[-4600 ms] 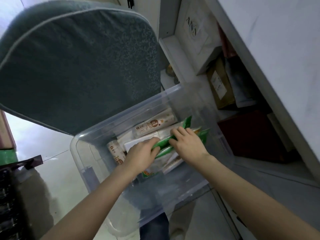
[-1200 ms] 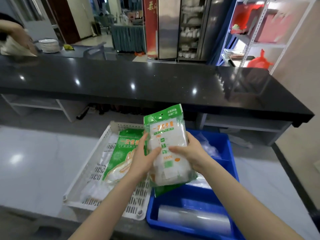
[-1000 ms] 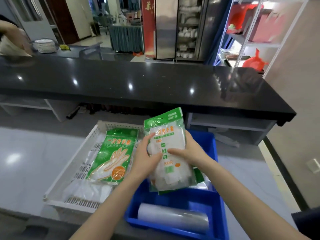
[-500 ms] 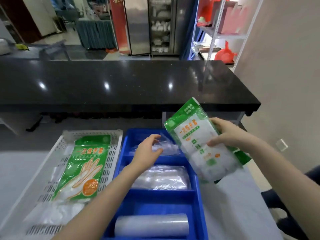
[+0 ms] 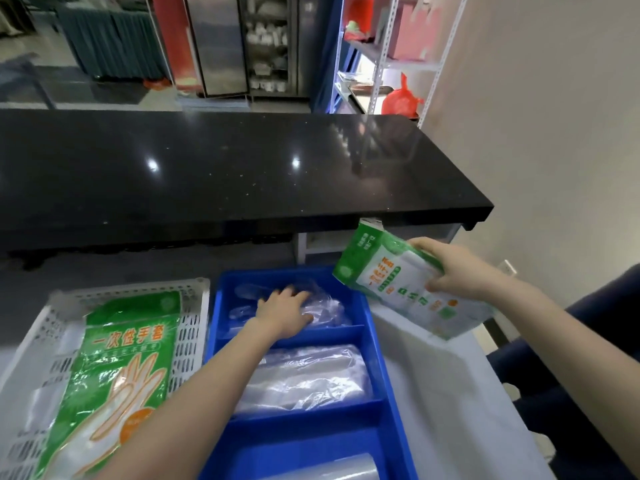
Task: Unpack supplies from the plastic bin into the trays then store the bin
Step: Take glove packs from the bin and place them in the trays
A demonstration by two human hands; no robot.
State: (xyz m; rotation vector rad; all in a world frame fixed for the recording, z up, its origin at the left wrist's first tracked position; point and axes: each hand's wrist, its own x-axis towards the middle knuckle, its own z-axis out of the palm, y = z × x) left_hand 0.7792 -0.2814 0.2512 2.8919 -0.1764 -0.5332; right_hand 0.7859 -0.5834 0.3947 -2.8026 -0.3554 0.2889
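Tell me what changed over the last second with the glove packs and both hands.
The left hand let go of the green glove pack and went down onto the clear bags in the blue tray's far compartment. The right hand alone swung the pack out to the right, off the tray. The other glove pack stayed flat in the white tray.

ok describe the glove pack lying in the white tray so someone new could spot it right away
Below the long black counter, two trays sit side by side: a white perforated tray on the left and a blue tray beside it. The glove pack lies flat in the white one. Its orange hand drawing on bright green sets it apart from the clear bags under it and the paler pack in the right hand.
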